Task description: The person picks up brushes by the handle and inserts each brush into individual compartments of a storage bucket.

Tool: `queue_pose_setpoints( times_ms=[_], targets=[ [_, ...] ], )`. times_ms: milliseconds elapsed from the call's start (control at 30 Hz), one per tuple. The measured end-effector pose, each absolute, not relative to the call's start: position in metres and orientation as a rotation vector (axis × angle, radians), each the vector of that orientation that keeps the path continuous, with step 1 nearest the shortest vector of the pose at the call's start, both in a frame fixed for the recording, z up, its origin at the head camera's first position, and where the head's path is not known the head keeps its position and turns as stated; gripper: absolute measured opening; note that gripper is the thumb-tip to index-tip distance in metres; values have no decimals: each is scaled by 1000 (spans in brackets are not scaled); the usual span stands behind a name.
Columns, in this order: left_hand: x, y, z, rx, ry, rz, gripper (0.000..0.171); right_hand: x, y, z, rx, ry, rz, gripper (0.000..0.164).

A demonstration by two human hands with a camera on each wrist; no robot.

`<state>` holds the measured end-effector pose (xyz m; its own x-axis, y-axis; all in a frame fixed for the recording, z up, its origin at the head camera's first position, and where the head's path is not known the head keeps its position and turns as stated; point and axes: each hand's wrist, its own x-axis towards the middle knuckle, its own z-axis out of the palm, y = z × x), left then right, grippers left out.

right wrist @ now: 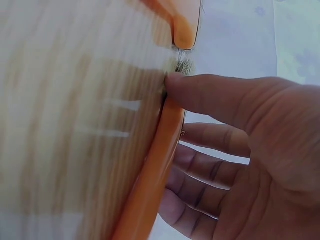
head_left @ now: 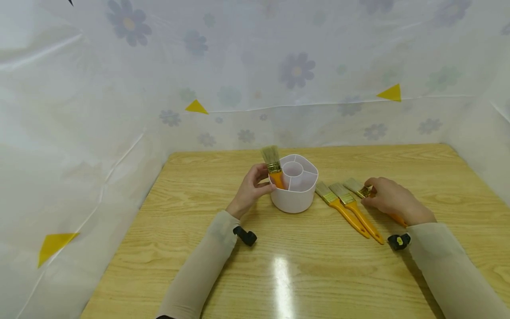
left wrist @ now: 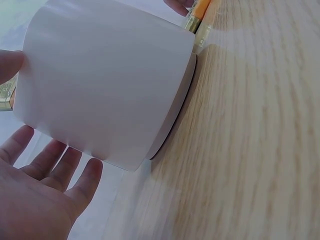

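A white, rounded desk organizer (head_left: pixel 292 201) with several compartments stands on the table. One paintbrush (head_left: pixel 272 158) is upright in its left compartment, bristles up and orange handle down inside. My left hand (head_left: pixel 253 188) holds the organizer's left side; in the left wrist view its thumb lies near the rim and its fingertips touch the wall (left wrist: pixel 100 85). Right of the organizer, my right hand (head_left: pixel 394 200) pinches another paintbrush (head_left: pixel 357 186) near its metal band. Its orange handle (right wrist: pixel 155 170) runs under the hand, close to the tabletop in the right wrist view.
Two more paintbrushes, one (head_left: pixel 342 210) beside the organizer and one (head_left: pixel 360 215) next to it, lie between organizer and right hand, handles toward me. Behind the wooden table (head_left: pixel 223 166) hangs a pale flowered sheet (head_left: pixel 247 75) with yellow triangles. Sheeting also closes the left and right sides.
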<state>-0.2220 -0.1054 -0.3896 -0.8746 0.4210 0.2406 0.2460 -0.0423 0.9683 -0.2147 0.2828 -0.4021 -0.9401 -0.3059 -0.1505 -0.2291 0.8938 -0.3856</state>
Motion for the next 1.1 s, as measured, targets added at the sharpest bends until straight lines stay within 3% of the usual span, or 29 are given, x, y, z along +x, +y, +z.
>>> queue_pose_setpoints(
  times_ms=[367, 600, 1100],
  targets=[
    [-236, -107, -415, 696, 2053, 2113, 58, -213, 282, -402, -433, 2866, -543, 46],
    [-236, -106, -416, 732, 2089, 2118, 50, -212, 282, -402, -433, 2871, -544, 44],
    [-238, -106, -415, 725, 2081, 2094, 54, -215, 285, -405, -463, 2882, -530, 44]
  ],
)
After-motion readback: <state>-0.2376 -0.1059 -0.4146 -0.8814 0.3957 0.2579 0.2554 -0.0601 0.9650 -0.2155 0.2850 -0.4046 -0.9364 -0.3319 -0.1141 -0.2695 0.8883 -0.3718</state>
